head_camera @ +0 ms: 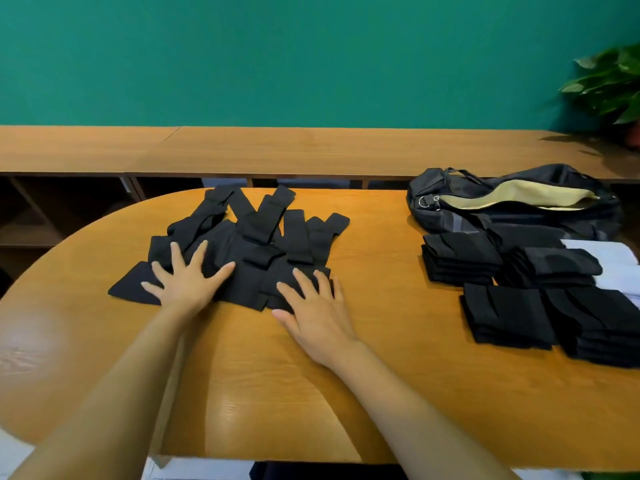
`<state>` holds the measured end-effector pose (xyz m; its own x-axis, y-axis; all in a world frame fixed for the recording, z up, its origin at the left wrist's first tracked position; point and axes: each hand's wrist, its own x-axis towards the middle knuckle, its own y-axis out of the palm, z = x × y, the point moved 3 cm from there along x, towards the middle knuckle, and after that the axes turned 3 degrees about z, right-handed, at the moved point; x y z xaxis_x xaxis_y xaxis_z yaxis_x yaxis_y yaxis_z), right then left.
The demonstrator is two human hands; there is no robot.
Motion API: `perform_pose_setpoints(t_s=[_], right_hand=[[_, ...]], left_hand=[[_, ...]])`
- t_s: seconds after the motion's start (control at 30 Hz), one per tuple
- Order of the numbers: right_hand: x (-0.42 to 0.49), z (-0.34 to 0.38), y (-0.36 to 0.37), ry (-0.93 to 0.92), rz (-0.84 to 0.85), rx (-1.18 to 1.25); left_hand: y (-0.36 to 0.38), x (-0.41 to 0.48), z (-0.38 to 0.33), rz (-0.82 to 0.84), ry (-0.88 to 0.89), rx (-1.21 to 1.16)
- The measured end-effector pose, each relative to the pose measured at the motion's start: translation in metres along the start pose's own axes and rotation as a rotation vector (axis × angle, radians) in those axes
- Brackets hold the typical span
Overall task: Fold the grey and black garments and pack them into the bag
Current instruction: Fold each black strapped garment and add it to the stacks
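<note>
Fingers (200, 252) of left hand (188, 284): spread wide, flat on loose black garments (256, 237), heaped centre-left on table (381, 393). Right hand (318, 310): fingers straight, slightly apart, pressing the heap's near edge. Folded black stacks (505, 313): right side, just in front of bag (512, 202), unzipped

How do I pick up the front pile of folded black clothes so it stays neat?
Probably pinch the front pile from its left side: fingers under the bottom layer, thumb on top. It is a flat stack of layers, its left edge faces bare table, and another pile crowds its right.
</note>
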<state>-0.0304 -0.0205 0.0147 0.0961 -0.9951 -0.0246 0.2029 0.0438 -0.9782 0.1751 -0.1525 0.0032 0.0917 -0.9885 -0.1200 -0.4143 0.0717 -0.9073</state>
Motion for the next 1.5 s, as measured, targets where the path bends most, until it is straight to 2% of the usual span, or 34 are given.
perform_pose_setpoints(t_s=[0.13,0.37,0.7,0.87,0.93,1.03,1.13,1.27,1.5], right_hand=[[0.007,0.005,0.009,-0.001,0.060,-0.002],[-0.007,-0.023,0.012,0.027,0.034,-0.032],[-0.061,-0.102,-0.001,0.133,-0.006,-0.053],[-0.076,-0.128,-0.010,0.091,-0.004,0.025],[-0.084,-0.134,-0.014,0.084,-0.087,0.062],[-0.095,-0.137,-0.016,0.079,-0.152,0.056],[-0.102,-0.133,-0.014,0.057,-0.147,0.028],[-0.099,-0.131,-0.017,0.114,-0.188,0.123],[-0.086,-0.127,-0.014,0.135,-0.123,-0.037]], left_hand=[[0.008,0.023,0.008,0.139,-0.027,0.106],[0.023,0.000,-0.018,0.094,0.009,0.130],[0.068,-0.054,-0.099,0.108,0.047,0.129],[0.078,-0.071,-0.117,0.076,0.024,0.086],[0.074,-0.082,-0.119,-0.013,0.088,0.076],[0.071,-0.113,-0.128,-0.155,0.335,0.040],[0.082,-0.150,-0.136,-0.103,0.556,-0.038],[0.101,-0.166,-0.132,0.003,0.590,-0.008],[0.101,-0.165,-0.129,-0.001,0.570,-0.040]])
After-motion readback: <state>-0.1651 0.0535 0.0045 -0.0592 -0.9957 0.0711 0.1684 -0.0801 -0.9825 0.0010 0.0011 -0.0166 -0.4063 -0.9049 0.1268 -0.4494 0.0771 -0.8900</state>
